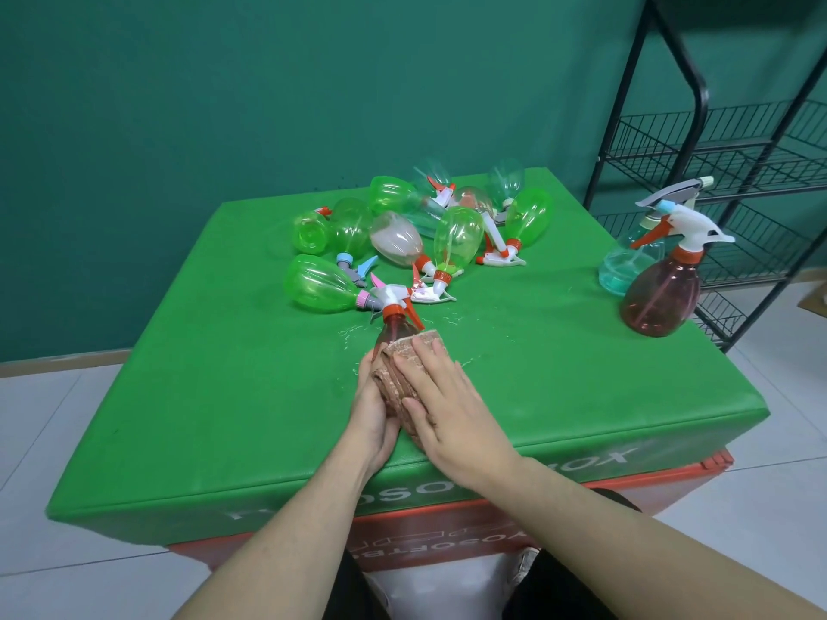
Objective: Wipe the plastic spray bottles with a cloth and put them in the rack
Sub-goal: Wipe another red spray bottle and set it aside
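Head view looks down on a green padded bench (223, 396) that sits on a red box with white lettering. Near the front middle, a brownish spray bottle (396, 331) with an orange collar and trigger lies tilted with its nozzle end pointing away from the person. A pinkish-brown cloth (414, 364) is wrapped over its body. The left hand (373, 413) cups the bottle from below and from the left, fingers curled round it. The right hand (441, 404) lies on top of the cloth with fingers fairly straight, pressing it against the bottle. Small water droplets shine on the bench surface around the bottle.

Behind it lies a heap of spray bottles (420, 230) on their sides, overlapping: about six bright green ones, two or three clear bluish ones and two pale pinkish ones; the exact count is hard to tell because they cover each other. All look empty.

At the right edge of the bench two bottles stand upright, touching: a brown-tinted bottle (660, 297) with a white and orange trigger in front, and a pale blue bottle (626, 266) with a grey trigger just behind it. The blue one seems to hold a little liquid at its base.

A black wire rack (716, 140) stands to the right of the bench, against a teal wall; its shelves in view hold no bottles.
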Tool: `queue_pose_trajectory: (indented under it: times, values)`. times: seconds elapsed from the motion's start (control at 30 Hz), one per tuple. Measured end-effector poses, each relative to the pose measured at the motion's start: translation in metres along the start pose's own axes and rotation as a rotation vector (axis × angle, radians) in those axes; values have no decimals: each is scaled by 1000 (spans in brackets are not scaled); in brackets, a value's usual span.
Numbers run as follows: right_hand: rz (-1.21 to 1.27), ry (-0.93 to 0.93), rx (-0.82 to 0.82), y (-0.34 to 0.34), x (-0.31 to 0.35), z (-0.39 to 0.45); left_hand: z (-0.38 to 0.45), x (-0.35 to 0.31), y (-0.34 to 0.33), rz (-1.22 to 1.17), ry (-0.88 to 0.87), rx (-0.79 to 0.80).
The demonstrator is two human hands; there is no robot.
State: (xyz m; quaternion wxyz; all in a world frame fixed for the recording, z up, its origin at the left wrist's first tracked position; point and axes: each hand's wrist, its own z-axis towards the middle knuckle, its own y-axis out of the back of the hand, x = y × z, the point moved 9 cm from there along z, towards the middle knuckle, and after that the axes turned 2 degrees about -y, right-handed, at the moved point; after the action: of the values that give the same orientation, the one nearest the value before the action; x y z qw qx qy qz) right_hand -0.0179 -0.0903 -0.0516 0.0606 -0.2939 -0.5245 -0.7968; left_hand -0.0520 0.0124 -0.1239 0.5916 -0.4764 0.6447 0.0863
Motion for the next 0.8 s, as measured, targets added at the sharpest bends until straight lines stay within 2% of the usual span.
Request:
queue_pose_trajectory:
  times: [0.17, 0.3, 0.57, 0.67, 0.8]
  values:
    - [59, 11, -73, 10, 2, 19, -2, -4, -4, -60, -2, 36]
    - [91, -35, -65, 12, 3, 42, -5, -4, -10, -77, 19, 77]
    - [292, -278, 11, 11, -8, 72, -4, -4, -9, -106, 50, 78]
    - [301, -264, -10, 8, -7, 67, -5, -4, -8, -108, 55, 68]
    - [221, -147, -48, 6, -1, 44, -6, -6, -9, -96, 59, 46]
